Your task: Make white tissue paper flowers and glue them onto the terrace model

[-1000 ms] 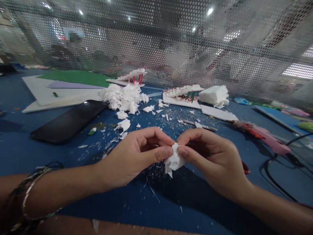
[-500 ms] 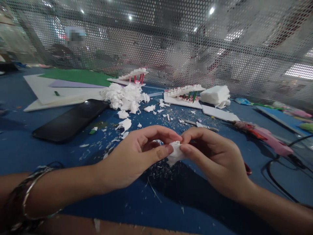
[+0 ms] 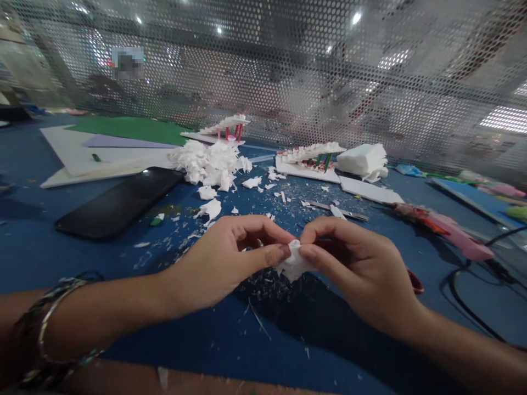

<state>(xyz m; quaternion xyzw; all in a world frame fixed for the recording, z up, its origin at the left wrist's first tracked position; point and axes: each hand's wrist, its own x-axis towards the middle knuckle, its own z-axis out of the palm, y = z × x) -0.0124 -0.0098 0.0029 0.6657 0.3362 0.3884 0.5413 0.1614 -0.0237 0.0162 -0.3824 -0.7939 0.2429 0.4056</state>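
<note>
A small piece of white tissue paper (image 3: pixel 295 262) is pinched between both hands above the blue table. On its left side, the thumb and forefinger of my left hand (image 3: pixel 230 258) are closed on it. From the right, my right hand (image 3: pixel 362 263) grips it the same way. Its lower edge flares out below the fingertips, while the top looks bunched. Beyond the hands lies a pile of crumpled white tissue (image 3: pixel 212 162), with torn scraps around it. Metal tweezers (image 3: pixel 346 211) rest just past my right hand.
A black phone (image 3: pixel 119 203) lies on the left, near white and green sheets (image 3: pixel 132 129). Two small stair models (image 3: pixel 310 153) (image 3: pixel 228 127) stand at the back, beside a stack of tissues (image 3: pixel 362 160). A pink glue gun (image 3: pixel 448 227) with a black cable is on the right.
My fingertips have shifted slightly on the tissue, and more of it shows spread below them. The right fingers have moved a little to the left; the things on the table look the same.
</note>
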